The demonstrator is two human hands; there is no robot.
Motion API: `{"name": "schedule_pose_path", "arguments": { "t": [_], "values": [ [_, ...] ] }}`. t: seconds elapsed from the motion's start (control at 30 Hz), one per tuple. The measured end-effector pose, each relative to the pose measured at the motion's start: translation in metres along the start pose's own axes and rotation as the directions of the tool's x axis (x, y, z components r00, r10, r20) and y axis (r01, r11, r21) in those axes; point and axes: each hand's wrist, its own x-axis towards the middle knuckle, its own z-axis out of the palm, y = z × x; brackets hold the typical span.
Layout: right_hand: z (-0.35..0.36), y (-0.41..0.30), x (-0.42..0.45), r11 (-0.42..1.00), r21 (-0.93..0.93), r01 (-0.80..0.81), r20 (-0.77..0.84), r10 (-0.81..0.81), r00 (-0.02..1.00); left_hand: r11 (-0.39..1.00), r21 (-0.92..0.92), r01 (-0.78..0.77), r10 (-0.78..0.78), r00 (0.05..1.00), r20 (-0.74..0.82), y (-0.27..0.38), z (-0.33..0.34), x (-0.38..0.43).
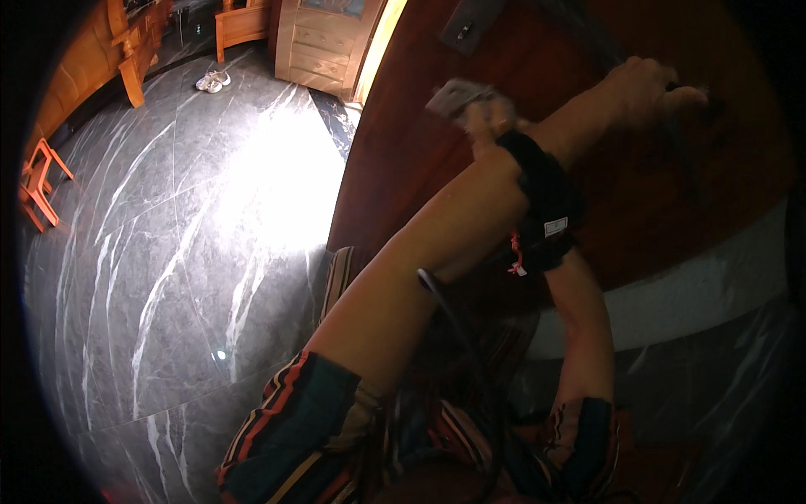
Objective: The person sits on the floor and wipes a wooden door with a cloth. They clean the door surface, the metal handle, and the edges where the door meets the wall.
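Note:
My left forearm crosses above my right one over a dark red-brown wooden surface (403,157). At the upper right, my left hand (655,91) is blurred, its fingers curled and thumb out. A dark patch shows by the fingers; whether they hold anything cannot be told. Beyond my left forearm, my right hand (494,126) is partly hidden and grips a blurred, crumpled grey cloth (459,97). Black bands (548,183) wrap both wrists; a red cord (516,252) hangs beside them. A dark cable (463,327) runs down in front of my striped clothing.
A dark flat object with a small metal part (465,30) lies at the top. Blurred dark strips show near my left hand. On the marbled floor to the left are pale shoes (213,81), an orange stool (45,183) and wooden furniture (242,25); a wooden door (321,44) stands behind.

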Motion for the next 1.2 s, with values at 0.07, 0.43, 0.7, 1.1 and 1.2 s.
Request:
{"name": "schedule_pose_path", "arguments": {
  "t": [0.07, 0.43, 0.7, 1.1, 1.2],
  "values": [
    [-0.016, 0.015, 0.029, 0.995, -0.079, -0.064, -0.069, 0.059, 0.996, 0.999, -0.038, -0.008, 0.008, 1.0, 0.002, 0.003, -0.002, -0.003],
    [-0.033, 0.026, 0.155, 0.882, -0.469, -0.036, 0.066, 0.075, 0.995, 1.0, 0.021, 0.013, -0.013, 1.0, 0.016, 0.006, -0.006, -0.002],
    [-0.053, 0.051, 0.095, 0.898, -0.428, -0.102, 0.128, 0.172, 0.977, 0.999, 0.037, 0.004, -0.003, 0.999, -0.032, 0.005, -0.004, -0.004],
    [-0.038, 0.049, 0.068, 0.938, -0.166, -0.304, -0.045, 0.301, 0.953, 0.997, 0.023, -0.074, 0.075, 0.996, -0.038, -0.006, 0.001, -0.003],
    [-0.035, 0.038, 0.105, 0.914, -0.359, -0.187, 0.009, 0.204, 0.979, 0.996, 0.038, -0.078, 0.08, 0.996, -0.046, -0.007, 0.002, -0.003]
  ]
}}
